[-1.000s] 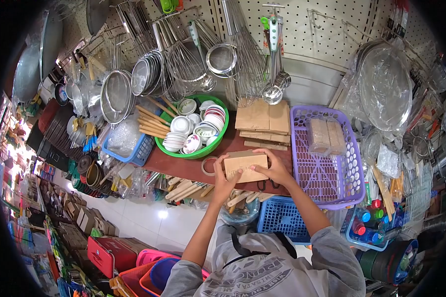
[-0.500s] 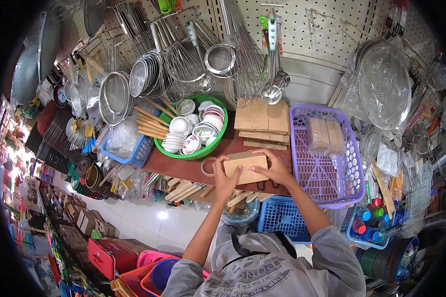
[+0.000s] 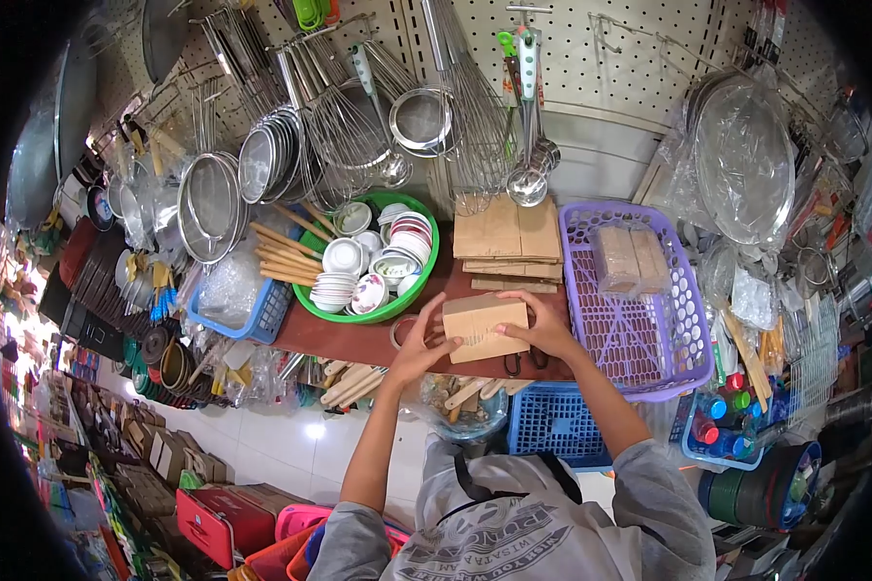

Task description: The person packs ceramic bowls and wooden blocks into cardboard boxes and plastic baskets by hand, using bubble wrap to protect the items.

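A small brown cardboard box [image 3: 480, 324] is held above the front of the reddish-brown table [image 3: 344, 334]. My left hand [image 3: 423, 346] grips its left end, thumb on the near face. At the right end my right hand [image 3: 545, 329] is closed round it, with the thumb pressed on the same face. Behind the box lies a stack of flat brown cardboard [image 3: 504, 237]. A roll of tape [image 3: 397, 332] rests on the table beside my left wrist, partly covered by it. Dark scissor handles [image 3: 513, 364] show under my right hand.
Left of the stack stands a green basin [image 3: 434, 276] of small bowls and wooden rods. A purple basket [image 3: 707, 373] with wrapped brown blocks [image 3: 630, 261] stands right. Whisks [image 3: 470, 126] and strainers [image 3: 213, 208] hang behind. Blue crates [image 3: 552, 426] sit below the table edge.
The box has turned slightly and tilted in my hands. My left thumb has slid from the middle of its face toward the left end. The camera view has shifted a little.
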Demonstrator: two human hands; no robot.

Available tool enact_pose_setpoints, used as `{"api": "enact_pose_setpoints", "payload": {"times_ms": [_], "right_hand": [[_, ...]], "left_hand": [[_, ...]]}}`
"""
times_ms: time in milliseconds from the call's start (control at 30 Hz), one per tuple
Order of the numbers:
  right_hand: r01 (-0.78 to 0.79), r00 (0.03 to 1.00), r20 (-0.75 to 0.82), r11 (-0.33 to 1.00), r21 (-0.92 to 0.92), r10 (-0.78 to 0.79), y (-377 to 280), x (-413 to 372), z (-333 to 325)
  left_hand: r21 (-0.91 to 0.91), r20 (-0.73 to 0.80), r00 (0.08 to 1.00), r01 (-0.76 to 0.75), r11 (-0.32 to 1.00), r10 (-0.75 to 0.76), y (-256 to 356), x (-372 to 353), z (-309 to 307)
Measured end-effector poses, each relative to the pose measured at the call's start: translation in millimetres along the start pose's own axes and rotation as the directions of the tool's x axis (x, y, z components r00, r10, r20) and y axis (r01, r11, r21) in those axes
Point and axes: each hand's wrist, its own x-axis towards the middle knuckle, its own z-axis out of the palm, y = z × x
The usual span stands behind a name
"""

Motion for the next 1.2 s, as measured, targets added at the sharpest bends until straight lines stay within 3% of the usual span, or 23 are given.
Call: {"api": "enact_pose_setpoints", "payload": {"times_ms": [133, 167, 267, 367, 467, 567, 667, 700, 800, 1000, 1100, 1200], "right_hand": [[0.043, 0.999, -0.021, 0.996, -0.076, -0.045, -5, -1, 2], [0.075, 0.997, 0.025, 0.996, -0.045, -0.074, 9, 3, 3], [0.092, 0.995, -0.041, 0.994, -0.06, -0.094, 14, 6, 14], [-0.021, 0.979, -0.181, 0.936, 0.352, 0.09, 32, 13, 28], [-0.175, 0.951, -0.181, 0.92, 0.352, 0.25, 37, 14, 34], [-0.138, 0.988, -0.06, 0.987, 0.077, 0.143, 62, 18, 40], [-0.074, 0.994, -0.076, 0.997, 0.002, 0.074, 74, 23, 49], [-0.106, 0.987, -0.121, 0.994, -0.01, 0.104, 74, 24, 53], [-0.143, 0.973, -0.182, 0.99, -0.005, 0.14, 82, 28, 57], [-0.12, 0.973, -0.208, 0.987, -0.106, 0.096, 87, 32, 56], [-0.128, 0.969, -0.237, 0.964, -0.233, 0.071, 95, 34, 54], [-0.078, 0.976, -0.215, 0.982, -0.169, 0.041, 96, 36, 50]], "left_hand": [[0.085, 0.101, 0.989, -0.117, 0.99, 0.108, -5, 13, -14], [0.16, 0.089, 0.992, -0.107, 0.981, 0.094, -3, 13, -17], [0.306, 0.125, 0.975, -0.213, 0.928, 0.183, -3, 22, -28], [0.508, 0.175, 0.944, -0.331, 0.795, 0.28, -8, 32, -40], [0.655, 0.299, 0.911, -0.414, 0.633, 0.286, -25, 41, -53], [0.703, 0.428, 0.87, -0.49, 0.515, 0.245, -43, 48, -58], [0.782, 0.474, 0.847, -0.531, 0.327, 0.241, -69, 57, -61], [0.766, 0.448, 0.848, -0.528, 0.368, 0.283, -78, 61, -61], [0.754, 0.451, 0.799, -0.579, 0.311, 0.397, -100, 75, -61], [0.757, 0.42, 0.831, -0.542, 0.365, 0.364, -128, 84, -65], [0.762, 0.43, 0.817, -0.557, 0.331, 0.386, -131, 87, -64], [0.738, 0.481, 0.79, -0.599, 0.31, 0.381, -122, 85, -68]]}}
